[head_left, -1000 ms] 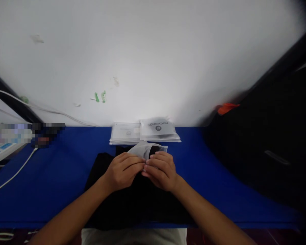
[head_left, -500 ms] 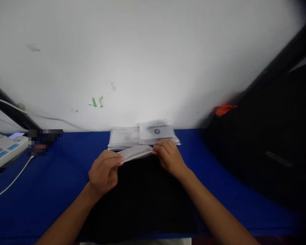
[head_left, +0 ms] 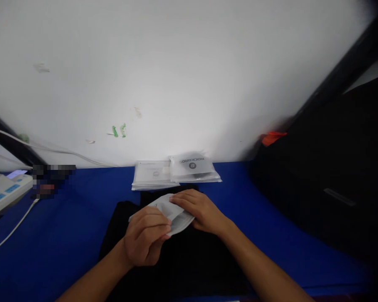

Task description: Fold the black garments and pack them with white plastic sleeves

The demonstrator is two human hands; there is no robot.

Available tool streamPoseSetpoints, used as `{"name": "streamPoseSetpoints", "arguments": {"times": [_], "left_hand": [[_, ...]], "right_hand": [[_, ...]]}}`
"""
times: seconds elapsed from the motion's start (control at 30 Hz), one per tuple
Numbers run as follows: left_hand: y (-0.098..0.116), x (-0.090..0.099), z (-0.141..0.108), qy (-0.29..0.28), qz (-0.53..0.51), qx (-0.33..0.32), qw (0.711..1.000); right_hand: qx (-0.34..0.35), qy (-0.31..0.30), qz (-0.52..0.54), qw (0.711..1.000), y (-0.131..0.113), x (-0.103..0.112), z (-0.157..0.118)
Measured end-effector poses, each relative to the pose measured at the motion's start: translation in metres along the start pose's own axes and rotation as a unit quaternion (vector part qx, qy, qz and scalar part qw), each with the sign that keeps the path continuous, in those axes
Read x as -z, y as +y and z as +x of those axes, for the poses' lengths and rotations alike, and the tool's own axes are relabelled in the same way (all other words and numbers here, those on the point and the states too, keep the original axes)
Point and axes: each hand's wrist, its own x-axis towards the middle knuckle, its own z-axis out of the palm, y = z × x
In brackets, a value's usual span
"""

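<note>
A frosted plastic zip bag (head_left: pixel 178 218) is between my hands, its mouth gaping toward me. My left hand (head_left: pixel 148 235) pinches the near left edge of the opening. On the far right side, my right hand (head_left: pixel 200 209) grips the bag, with its fingers over the top and the thumb hidden. Beneath both hands lies a black cloth item (head_left: pixel 182 264), dark and hard to make out in detail. Just behind it rest two piles of similar frosted bags: a left pile (head_left: pixel 151 174) and a right pile (head_left: pixel 193 167) with a ROCKBROS print.
A blue tabletop (head_left: pixel 69 226) runs up to a white wall (head_left: pixel 182 75). On the left are a white power strip (head_left: pixel 11 193) and a white cable (head_left: pixel 15 233). A large black object (head_left: pixel 321 176) fills the right side, with an orange piece (head_left: pixel 272 137) at its edge.
Both hands have brought the bag nearer and lower, over the black cloth. It was flat and stretched between them; now its mouth is spread apart. My left hand has moved right.
</note>
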Motion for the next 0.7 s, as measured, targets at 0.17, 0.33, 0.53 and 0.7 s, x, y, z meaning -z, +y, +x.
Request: {"name": "streamPoseSetpoints", "arguments": {"times": [0.17,0.33,0.53,0.7], "left_hand": [[-0.013,0.002,-0.001,0.042,0.103,0.013,0.994],[-0.025,-0.006,-0.009,-0.017,0.065,0.089,0.994],[-0.033,-0.014,-0.016,-0.16,0.02,0.171,0.972],[-0.038,-0.016,-0.016,-0.265,0.018,0.211,0.941]], "right_hand": [[-0.026,0.123,-0.17,0.977,0.018,0.023,0.001],[-0.193,0.066,-0.335,0.92,0.072,0.032,0.01],[-0.261,-0.077,-0.317,0.908,0.119,0.009,0.0],[-0.257,-0.072,-0.31,0.912,0.123,0.009,-0.003]]}}
